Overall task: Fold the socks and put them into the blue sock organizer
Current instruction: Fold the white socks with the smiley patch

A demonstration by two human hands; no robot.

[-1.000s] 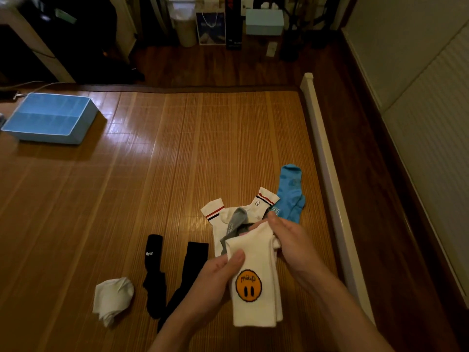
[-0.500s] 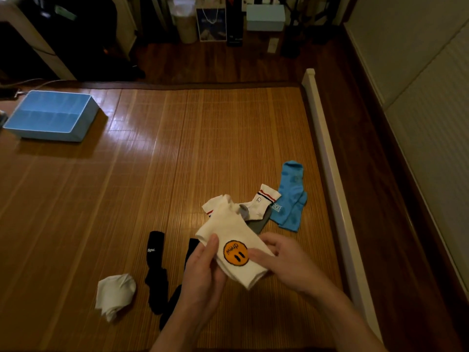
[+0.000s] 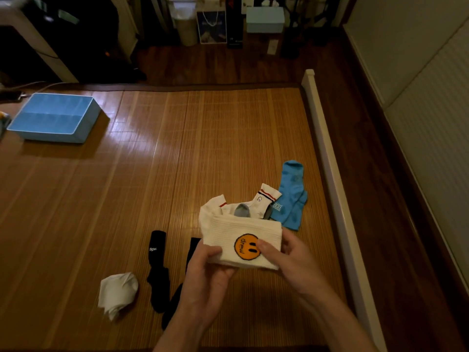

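Where the head view looks down on the mat (image 3: 177,161), both hands hold the smiley sock (image 3: 241,231) above it. The left hand (image 3: 208,273) grips the sock's left end, thumb on top and fingers curled beneath. The right hand (image 3: 291,260) pinches the right end, thumb beside the orange face. The sock lies sideways, folded over. Behind it lie striped socks (image 3: 264,201), touching the blue socks (image 3: 291,196) on their right. Black socks (image 3: 157,262) lie left of the left hand, with a white bundle (image 3: 118,293) further left. The organizer (image 3: 54,118) sits well apart, near the mat's far left corner.
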